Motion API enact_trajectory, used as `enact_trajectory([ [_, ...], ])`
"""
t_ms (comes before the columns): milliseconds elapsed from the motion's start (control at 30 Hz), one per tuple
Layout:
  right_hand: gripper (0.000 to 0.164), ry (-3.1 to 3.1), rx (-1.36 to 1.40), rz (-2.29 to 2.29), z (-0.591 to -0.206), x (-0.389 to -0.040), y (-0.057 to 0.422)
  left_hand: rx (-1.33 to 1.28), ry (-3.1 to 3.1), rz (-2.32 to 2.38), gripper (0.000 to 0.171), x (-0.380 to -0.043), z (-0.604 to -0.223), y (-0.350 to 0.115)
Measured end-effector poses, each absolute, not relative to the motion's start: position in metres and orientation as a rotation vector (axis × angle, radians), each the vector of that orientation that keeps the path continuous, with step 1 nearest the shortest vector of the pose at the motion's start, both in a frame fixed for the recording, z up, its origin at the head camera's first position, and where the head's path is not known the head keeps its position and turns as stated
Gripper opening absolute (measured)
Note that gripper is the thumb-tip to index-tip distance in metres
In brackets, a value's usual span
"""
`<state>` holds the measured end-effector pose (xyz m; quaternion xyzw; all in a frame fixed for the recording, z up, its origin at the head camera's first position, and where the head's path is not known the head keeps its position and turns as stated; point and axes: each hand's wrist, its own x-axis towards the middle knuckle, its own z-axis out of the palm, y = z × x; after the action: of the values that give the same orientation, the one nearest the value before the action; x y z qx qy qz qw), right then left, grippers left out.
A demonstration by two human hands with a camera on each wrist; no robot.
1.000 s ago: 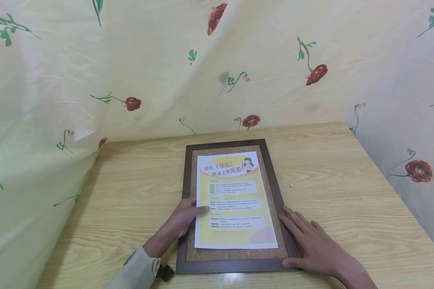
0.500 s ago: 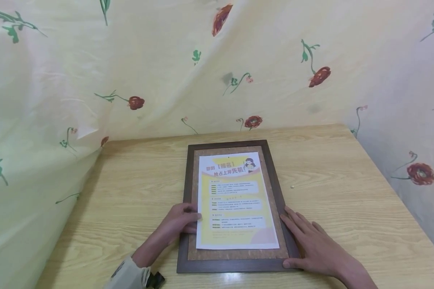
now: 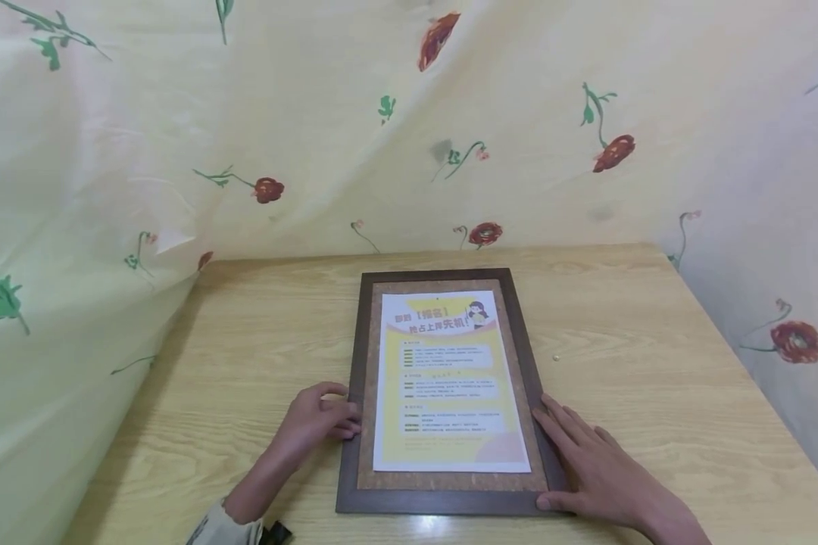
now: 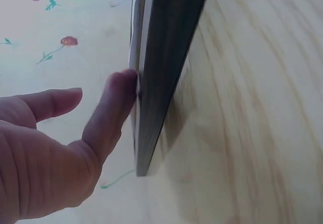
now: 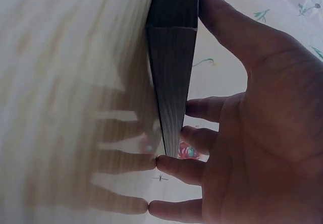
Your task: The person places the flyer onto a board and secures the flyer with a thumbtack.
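Observation:
A cork board in a dark wooden frame (image 3: 436,501) lies flat on the table. On the cork (image 3: 450,481) is a yellow and white printed poster (image 3: 450,409), with a small dark dot near its top edge. My left hand (image 3: 313,420) is at the frame's left side, fingers loosely bent. In the left wrist view a fingertip (image 4: 122,77) touches the frame's upper edge, thumb and finger apart. My right hand (image 3: 603,473) rests against the frame's right side near the front corner. Its fingers stretch out, some touching the table in the right wrist view, and its thumb lies on the corner.
The wood-grain table (image 3: 245,341) runs out to both sides of the board. A tiny shiny round thing (image 3: 555,358) lies right of the frame. Floral cloth (image 3: 313,136) hangs behind and along both sides. A black strap end (image 3: 276,534) shows by the left sleeve (image 3: 228,526).
My left hand has drawn back leftward from the poster's edge to the frame's left side. My right hand has stayed in place. The view has shifted slightly.

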<state>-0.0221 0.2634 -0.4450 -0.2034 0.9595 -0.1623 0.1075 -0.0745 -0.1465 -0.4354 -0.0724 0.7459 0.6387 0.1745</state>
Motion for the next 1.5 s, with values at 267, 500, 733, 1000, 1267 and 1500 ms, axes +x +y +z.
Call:
enact_trajectory([
  [267, 0.109, 2.797, -0.615, -0.493, -0.441, -0.028, 0.268, -0.117, 2.435, 1.616, 0.050, -0.064, -0.431, -0.152],
  [500, 0.090, 2.827, -0.659, -0.537, -0.432, -0.042, 0.271, 0.089, 2.588, 1.409, 0.068, -0.056, -0.439, -0.151],
  [733, 0.075, 2.850, -0.688, -0.627, -0.429, -0.058, 0.276, 0.213, 2.625, 1.223, 0.091, -0.052, -0.447, -0.149],
  [1000, 0.063, 2.984, -0.653, -0.678, -0.431, -0.083, 0.291, 0.284, 2.557, 1.097, 0.106, -0.046, -0.447, -0.149],
  [1267, 0.058, 3.152, -0.595, -0.678, -0.437, -0.109, 0.309, 0.506, 2.580, 0.920, 0.120, -0.041, -0.449, -0.152],
  [1500, 0.062, 3.147, -0.530, -0.641, -0.444, -0.127, 0.318, 0.612, 2.627, 0.789, 0.118, -0.039, -0.448, -0.155],
])
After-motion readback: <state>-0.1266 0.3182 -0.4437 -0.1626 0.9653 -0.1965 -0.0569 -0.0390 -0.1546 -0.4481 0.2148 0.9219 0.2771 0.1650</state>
